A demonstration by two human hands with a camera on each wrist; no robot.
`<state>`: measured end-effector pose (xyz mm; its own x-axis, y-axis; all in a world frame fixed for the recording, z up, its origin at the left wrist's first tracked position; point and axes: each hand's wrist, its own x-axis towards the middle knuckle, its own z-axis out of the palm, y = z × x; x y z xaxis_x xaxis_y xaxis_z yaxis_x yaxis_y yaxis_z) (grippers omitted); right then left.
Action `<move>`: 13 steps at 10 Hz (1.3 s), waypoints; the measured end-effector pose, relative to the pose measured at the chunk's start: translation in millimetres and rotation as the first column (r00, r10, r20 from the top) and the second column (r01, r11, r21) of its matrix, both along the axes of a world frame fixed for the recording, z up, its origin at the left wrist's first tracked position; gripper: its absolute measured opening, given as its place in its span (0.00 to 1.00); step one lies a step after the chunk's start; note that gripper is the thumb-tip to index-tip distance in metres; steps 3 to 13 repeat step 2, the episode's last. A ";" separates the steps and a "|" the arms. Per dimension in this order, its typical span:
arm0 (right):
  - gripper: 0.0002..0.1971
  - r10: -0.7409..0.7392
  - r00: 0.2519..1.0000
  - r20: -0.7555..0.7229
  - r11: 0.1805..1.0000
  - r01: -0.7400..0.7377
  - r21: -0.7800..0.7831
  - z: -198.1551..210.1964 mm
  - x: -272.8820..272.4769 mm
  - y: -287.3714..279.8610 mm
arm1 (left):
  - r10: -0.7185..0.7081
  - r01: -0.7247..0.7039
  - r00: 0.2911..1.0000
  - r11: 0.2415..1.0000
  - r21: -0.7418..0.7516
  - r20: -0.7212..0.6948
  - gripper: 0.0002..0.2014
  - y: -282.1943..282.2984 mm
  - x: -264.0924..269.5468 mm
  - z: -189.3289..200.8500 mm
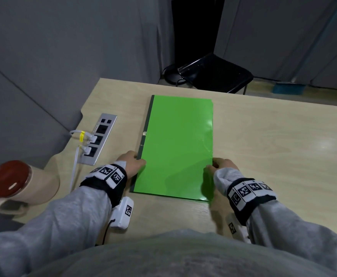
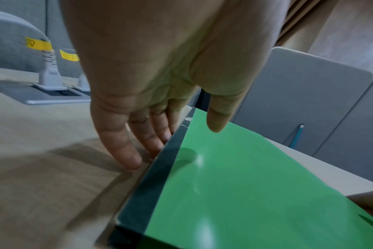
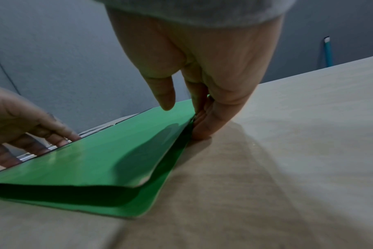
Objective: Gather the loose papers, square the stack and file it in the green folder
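Observation:
The green folder (image 1: 177, 144) lies lengthwise on the wooden table (image 1: 273, 146), its dark spine (image 2: 160, 176) on the left. My left hand (image 1: 138, 159) lies along the spine near the front, with straight fingers (image 2: 134, 160) touching the spine's edge and the table. Its thumb hovers over the cover. My right hand (image 1: 213, 164) is at the folder's open right edge; its fingertips (image 3: 202, 129) press against that edge and the thumb floats above the cover. The cover's near right corner (image 3: 143, 182) stands slightly lifted off the back leaf. No loose papers are in view.
A metal socket panel (image 1: 98, 138) with white plugged cables sits in the table to the left. A beige jug with a red lid (image 1: 17, 180) stands at the near left corner. A black chair (image 1: 217, 74) is behind the table. Grey partitions close the left side.

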<state>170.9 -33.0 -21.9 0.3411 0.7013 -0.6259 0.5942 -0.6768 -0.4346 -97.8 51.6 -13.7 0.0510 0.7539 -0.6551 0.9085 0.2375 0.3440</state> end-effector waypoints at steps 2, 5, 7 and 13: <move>0.40 0.008 0.993 -0.115 1.000 -0.010 -0.018 0.9 8.0 -24.3 | 0.012 -0.013 1.000 0.999 0.047 0.026 0.33 -5.9 -2.8 3.4; 0.40 0.008 0.993 -0.115 1.000 -0.010 -0.018 0.9 8.0 -24.3 | 0.012 -0.013 1.000 0.999 0.047 0.026 0.33 -5.9 -2.8 3.4; 0.40 0.008 0.993 -0.115 1.000 -0.010 -0.018 0.9 8.0 -24.3 | 0.012 -0.013 1.000 0.999 0.047 0.026 0.33 -5.9 -2.8 3.4; 0.40 0.008 0.993 -0.115 1.000 -0.010 -0.018 0.9 8.0 -24.3 | 0.012 -0.013 1.000 0.999 0.047 0.026 0.33 -5.9 -2.8 3.4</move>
